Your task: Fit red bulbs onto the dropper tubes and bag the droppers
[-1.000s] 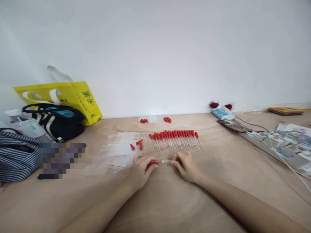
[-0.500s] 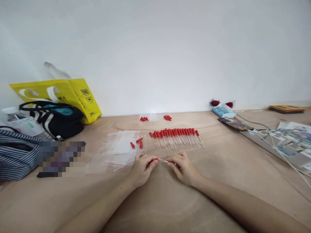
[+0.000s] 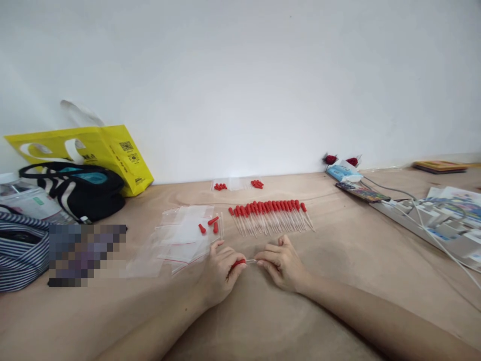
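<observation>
Between thumb and fingers, my left hand (image 3: pixel 222 271) pinches a red rubber bulb (image 3: pixel 239 262). A thin clear tube (image 3: pixel 250 260) runs from the bulb to my right hand (image 3: pixel 281 263), whose fingertips are closed on it. Beyond my hands lies a row of clear droppers with red bulbs (image 3: pixel 270 206). Left of that row are a few loose red bulbs (image 3: pixel 202 228) and a couple of bare clear tubes (image 3: pixel 221 225). Clear zip bags (image 3: pixel 182 229) lie overlapping behind my left hand.
Near the wall, small heaps of red bulbs (image 3: pixel 257 184) sit by clear bags. A yellow bag (image 3: pixel 130 168), black bag (image 3: pixel 97 193) and striped bag (image 3: pixel 22 255) stand left. A power strip with chargers (image 3: pixel 424 225) and cables lies right.
Both hands have come slightly lower in the view. More of the red bulb shows at my left fingers, and the tube between the hands lies more level.
</observation>
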{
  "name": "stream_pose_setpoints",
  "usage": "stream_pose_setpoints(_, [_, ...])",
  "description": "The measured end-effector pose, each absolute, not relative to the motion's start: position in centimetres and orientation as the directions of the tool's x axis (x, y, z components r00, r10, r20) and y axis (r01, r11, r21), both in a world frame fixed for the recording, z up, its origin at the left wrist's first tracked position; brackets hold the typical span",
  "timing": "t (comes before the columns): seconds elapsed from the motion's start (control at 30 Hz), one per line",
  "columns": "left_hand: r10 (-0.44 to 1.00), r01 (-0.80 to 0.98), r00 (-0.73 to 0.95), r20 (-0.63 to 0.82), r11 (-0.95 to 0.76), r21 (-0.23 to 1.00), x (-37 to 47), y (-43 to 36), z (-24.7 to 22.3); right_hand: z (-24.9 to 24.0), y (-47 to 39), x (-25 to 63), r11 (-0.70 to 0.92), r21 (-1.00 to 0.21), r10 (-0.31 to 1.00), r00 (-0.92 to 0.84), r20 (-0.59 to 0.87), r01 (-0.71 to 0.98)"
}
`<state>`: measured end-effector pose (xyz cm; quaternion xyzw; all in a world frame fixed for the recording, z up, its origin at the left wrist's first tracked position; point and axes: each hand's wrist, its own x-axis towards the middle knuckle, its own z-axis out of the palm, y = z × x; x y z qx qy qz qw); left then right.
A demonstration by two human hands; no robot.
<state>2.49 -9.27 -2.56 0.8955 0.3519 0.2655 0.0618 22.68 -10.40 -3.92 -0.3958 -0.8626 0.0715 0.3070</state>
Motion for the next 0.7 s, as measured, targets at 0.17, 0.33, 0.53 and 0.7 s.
stream_pose_setpoints(0.17, [0.635,0.576,0.639,0.433,-0.769,0.277,2.6,-9.4,-2.3,-4.1,-10.5,22.3,0.683,-0.361,0.720,-0.500,0.481,0.635])
stream_pose_setpoints(0.33, [0.628,0.573,0.673,0.390,-0.776,0.262,2.7,-9.4,-2.3,-4.3,-10.4,22.2,0.687,-0.370,0.721,-0.522,0.456,0.626])
stream_pose_setpoints(0.53, [0.643,0.579,0.667,0.377,-0.765,0.280,2.7,-9.2,-1.7,-3.8,-10.2,22.2,0.673,-0.386,0.738,-0.539,0.407,0.631])
stream_pose_setpoints(0.7, [0.646,0.610,0.646,0.407,-0.758,0.233,2.0,-8.4,-2.3,-2.7,-10.4,22.4,0.696,-0.303,0.714,-0.587,0.381,0.651])
